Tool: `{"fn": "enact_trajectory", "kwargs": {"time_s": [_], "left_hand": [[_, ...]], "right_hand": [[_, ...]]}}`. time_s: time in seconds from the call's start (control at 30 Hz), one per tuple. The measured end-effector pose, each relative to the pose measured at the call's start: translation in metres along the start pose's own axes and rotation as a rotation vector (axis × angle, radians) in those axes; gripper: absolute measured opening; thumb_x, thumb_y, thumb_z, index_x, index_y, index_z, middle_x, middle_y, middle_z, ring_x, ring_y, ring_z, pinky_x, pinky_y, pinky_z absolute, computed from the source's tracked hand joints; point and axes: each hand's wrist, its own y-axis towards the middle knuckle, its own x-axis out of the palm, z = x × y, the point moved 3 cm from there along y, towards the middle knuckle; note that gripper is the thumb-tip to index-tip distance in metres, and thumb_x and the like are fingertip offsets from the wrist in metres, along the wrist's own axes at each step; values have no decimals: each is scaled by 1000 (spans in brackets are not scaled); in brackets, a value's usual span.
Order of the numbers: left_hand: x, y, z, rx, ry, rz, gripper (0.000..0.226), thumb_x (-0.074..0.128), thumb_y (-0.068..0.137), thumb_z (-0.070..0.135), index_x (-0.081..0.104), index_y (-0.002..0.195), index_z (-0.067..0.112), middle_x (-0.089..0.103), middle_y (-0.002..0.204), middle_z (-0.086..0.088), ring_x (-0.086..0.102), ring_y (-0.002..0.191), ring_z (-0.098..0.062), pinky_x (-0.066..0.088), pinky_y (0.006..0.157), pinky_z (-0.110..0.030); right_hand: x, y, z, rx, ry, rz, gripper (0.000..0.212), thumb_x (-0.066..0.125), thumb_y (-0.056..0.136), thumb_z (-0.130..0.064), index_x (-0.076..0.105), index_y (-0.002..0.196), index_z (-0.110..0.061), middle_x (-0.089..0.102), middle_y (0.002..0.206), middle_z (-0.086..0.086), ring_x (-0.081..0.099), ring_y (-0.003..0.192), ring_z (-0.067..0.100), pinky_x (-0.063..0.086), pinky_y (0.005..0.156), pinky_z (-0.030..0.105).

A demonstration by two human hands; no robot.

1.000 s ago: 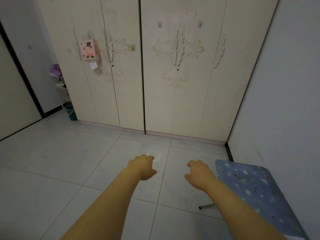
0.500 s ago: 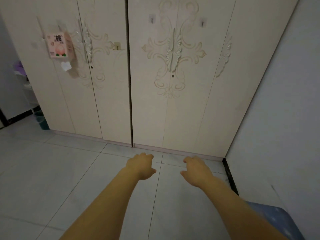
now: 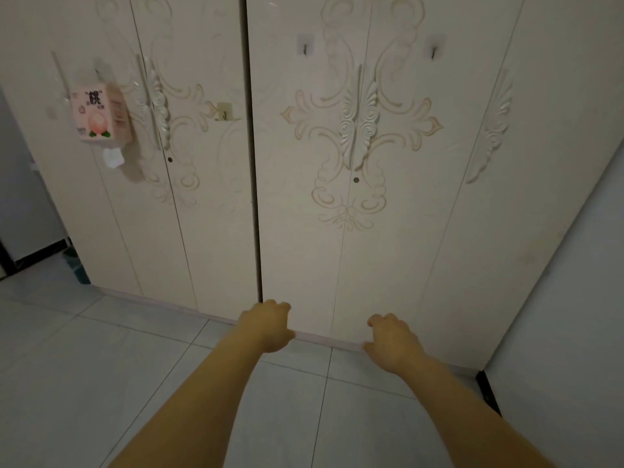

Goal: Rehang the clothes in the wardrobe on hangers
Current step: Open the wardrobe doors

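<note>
Cream wardrobe (image 3: 388,248): filling most of the view; smooth matte panels with raised scroll carving, all doors sitting closed, a dark seam running down between the two door pairs.
Handles (image 3: 358,126): long vertical leaf-shaped carved pair, sitting at the wardrobe's right centre seam.
Hooks (image 3: 305,49): small stick-on metal ones, sitting high on the wardrobe's right doors.
Tissue pack (image 3: 99,113): pink soft plastic, peach print, hanging on the wardrobe's far-left door, a white tissue poking out below.
Floor tiles (image 3: 84,366): pale, glossy, large squares, running up to the wardrobe's plinth.
Left hand (image 3: 266,327): fingers hanging loosely curled, holding nothing, showing against the wardrobe's base just right of the dark seam.
Right hand (image 3: 391,339): same loose curl, holding nothing, showing against the same door pair's bottom edge.
Change vs earlier: wardrobe is looming larger and closer; hands were over bare tile, now overlapping the plinth.
Task thing vs grip: wardrobe is standing straight ahead of both hands, handles well above them; contact cannot be told. Clothes are staying hidden behind the doors.
</note>
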Motion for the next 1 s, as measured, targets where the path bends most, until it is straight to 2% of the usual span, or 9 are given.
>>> {"fn": "enact_trajectory", "kwargs": {"time_s": [0.23,0.57,0.83,0.9,1.0], "left_hand": [[-31,117,-17,3,33,-46,62,49,93,44,28,144,17,34,144,-10,37,129,-29,36,104,-42],[-100,310,-47,194,113,-11,61,45,95,44,25,145,16,34,144,-11,36,129,-28,35,104,-42],[-165,420,-39,342,110,175,60,44,95,44,26,145,17,39,141,-10,40,125,-28,38,99,-40],[-183,446,-33,371,111,266,58,44,95,43,27,144,18,41,139,-9,41,124,-28,37,98,-39],[-214,482,-22,390,75,453,57,46,94,42,27,144,21,38,143,-5,37,129,-26,29,105,-41]], "right_hand": [[-28,117,4,31,-3,-13,47,47,96,-36,36,136,-13,39,134,12,41,122,28,38,98,34],[-70,289,-22,188,-6,54,45,47,96,-37,38,134,-13,40,133,10,42,121,27,39,100,36],[-113,389,-33,232,13,201,49,50,95,-35,37,137,-15,43,134,9,43,121,26,40,99,36],[-131,417,-32,218,5,261,48,50,94,-35,37,137,-16,43,133,9,43,121,26,40,98,36],[-165,457,-28,163,-17,383,46,51,94,-33,39,135,-16,44,131,9,43,117,26,40,96,36]]}}
